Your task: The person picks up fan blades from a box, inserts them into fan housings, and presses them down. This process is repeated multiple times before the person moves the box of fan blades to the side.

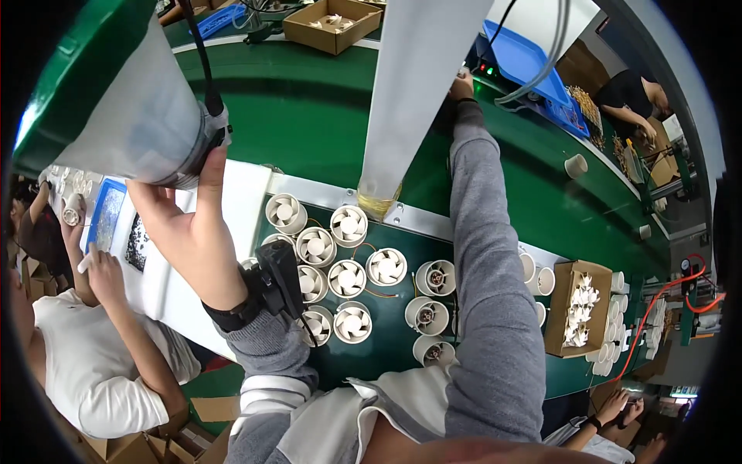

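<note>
My left hand [189, 240] is raised at the left, its fingers and thumb closed around the narrow end of a large tapered, cloudy white thing [135, 116] with a broad green end. A black cable [202, 62] runs down to that narrow end, beside my thumb. My right arm stretches far across the green belt. At its end, my right hand [462, 87] is beside a black box [488, 71] with red and green lights; its fingers are mostly hidden. Several white round fans [348, 278] lie on the green bench between my arms. White round housings [435, 278] showing metal parts stand close to my right arm.
A white post [417, 85] rises between my hands. To the right stands a cardboard box [558, 309] of white fan blades, with more white housings past it. Blue trays [522, 58] lie across the belt. A co-worker [100, 356] sits at the left; others work at the right.
</note>
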Motion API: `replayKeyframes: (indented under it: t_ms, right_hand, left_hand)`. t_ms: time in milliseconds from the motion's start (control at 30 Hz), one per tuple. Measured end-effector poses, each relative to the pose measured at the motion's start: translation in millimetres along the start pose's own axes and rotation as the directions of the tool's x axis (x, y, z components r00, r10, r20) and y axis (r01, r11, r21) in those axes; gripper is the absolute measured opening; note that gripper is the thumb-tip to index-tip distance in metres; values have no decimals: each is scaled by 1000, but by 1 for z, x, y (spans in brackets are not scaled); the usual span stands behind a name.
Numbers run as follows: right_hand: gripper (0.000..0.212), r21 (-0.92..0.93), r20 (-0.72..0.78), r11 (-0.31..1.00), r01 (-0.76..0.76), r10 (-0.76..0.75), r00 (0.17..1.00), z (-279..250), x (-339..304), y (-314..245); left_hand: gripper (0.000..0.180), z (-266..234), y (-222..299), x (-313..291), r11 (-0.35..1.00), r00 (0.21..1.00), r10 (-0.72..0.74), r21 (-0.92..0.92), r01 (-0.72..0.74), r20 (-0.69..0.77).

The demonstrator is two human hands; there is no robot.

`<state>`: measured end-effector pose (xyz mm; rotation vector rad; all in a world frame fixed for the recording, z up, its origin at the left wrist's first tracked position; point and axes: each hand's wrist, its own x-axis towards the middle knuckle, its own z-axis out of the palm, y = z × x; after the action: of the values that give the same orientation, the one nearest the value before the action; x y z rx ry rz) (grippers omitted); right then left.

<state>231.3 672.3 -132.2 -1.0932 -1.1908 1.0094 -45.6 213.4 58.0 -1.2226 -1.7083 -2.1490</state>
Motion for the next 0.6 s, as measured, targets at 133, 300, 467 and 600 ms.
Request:
replayKeyframes:
  t_ms: [133, 300, 467, 600]
  right_hand:
    - [43, 473, 307, 824, -313, 179, 935, 50, -8, 22]
    - [43, 394, 236, 898, -199, 110, 965, 28, 31, 45]
    - [44, 457, 221, 872, -175, 80, 972, 53, 14, 39]
    - [44, 346, 175, 935, -73, 12, 984, 56, 14, 29]
  left_hand:
    - [46, -13, -4, 1, 998, 1000, 12, 64, -10, -24]
    - [46, 1, -13, -2, 995, 999, 52, 86, -51, -11]
    - [39, 3, -21, -4, 987, 991, 134, 93, -134, 2]
    - [39, 1, -19, -5, 984, 989, 147, 104, -145, -16]
